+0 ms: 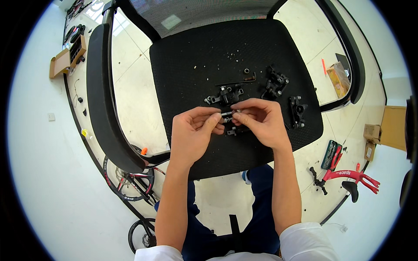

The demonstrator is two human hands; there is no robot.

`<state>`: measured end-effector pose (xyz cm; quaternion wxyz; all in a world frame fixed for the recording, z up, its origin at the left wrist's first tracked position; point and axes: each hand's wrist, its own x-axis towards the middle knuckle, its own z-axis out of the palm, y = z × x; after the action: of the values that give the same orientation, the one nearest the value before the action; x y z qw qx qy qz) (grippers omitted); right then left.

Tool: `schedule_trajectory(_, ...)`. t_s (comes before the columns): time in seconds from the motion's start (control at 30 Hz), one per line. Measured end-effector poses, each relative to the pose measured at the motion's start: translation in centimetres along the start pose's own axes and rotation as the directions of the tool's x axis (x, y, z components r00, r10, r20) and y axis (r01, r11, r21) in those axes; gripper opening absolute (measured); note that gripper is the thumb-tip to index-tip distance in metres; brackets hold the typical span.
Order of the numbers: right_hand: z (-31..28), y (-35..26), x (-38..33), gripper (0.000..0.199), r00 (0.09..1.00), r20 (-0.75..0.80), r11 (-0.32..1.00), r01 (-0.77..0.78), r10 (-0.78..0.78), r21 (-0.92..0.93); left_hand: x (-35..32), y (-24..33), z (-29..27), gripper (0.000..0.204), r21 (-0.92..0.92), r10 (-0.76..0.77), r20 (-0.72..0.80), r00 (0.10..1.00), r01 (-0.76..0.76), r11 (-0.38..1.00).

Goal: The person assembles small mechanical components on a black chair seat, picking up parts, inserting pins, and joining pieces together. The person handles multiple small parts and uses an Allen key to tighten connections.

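Note:
My left hand [193, 130] and my right hand [263, 122] meet over the black seat of an office chair [187, 69]. Their fingertips pinch a thin silver bolt [226, 114] from either side; its ends are hidden by the fingers. Just beyond the fingers lies a black brake caliper [230, 95] with silver bolts. Another caliper [275, 82] rests to the right of it, and a black bracket-like part [298, 112] sits near the seat's right side. Below the fingertips, a small dark metal part [234, 131] is partly covered by my right hand.
A hex key [237, 81] and a small metal ring [246, 71] lie farther back, among light crumbs. Armrests [98, 95] flank the seat. On the floor are a red bike frame [348, 175], wheels [130, 180], and cardboard boxes [69, 58].

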<state>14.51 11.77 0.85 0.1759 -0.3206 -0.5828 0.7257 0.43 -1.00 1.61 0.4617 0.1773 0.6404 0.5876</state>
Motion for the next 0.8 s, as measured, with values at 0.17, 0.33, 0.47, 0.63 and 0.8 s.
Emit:
schedule_trajectory(0.17,-1.3,0.5,0.3,0.022,0.966,-0.182,0.897,0.089,-0.184,-0.434,0.1,-0.3,-0.3,0.016,0.026,0.025,-0.027,0.999,-0.024,0.999)
schedule_trajectory(0.33,-1.0,0.1,0.0,0.027,0.934,-0.091,0.81,0.249,-0.346,-0.531,-0.2,-0.7,0.5,0.015,0.202,-0.007,-0.002,1.0,0.007,0.979)
schedule_trajectory(0.47,0.1,-0.2,-0.5,0.029,0.971,0.142,0.919,0.229,-0.192,-0.321,-0.1,-1.0,0.9,0.017,0.131,-0.003,0.0,1.0,0.003,0.991)
schedule_trajectory(0.63,-0.2,-0.6,-0.6,0.025,0.99,0.094,0.932,0.133,-0.108,-0.336,0.2,-0.3,1.1,0.02,0.051,-0.066,0.063,0.996,0.063,0.997)
schedule_trajectory(0.8,-0.5,0.0,-0.7,0.024,0.998,0.029,0.976,0.068,-0.063,-0.208,0.2,-0.7,1.3,0.023,-0.03,-0.087,0.096,0.992,0.09,0.996)
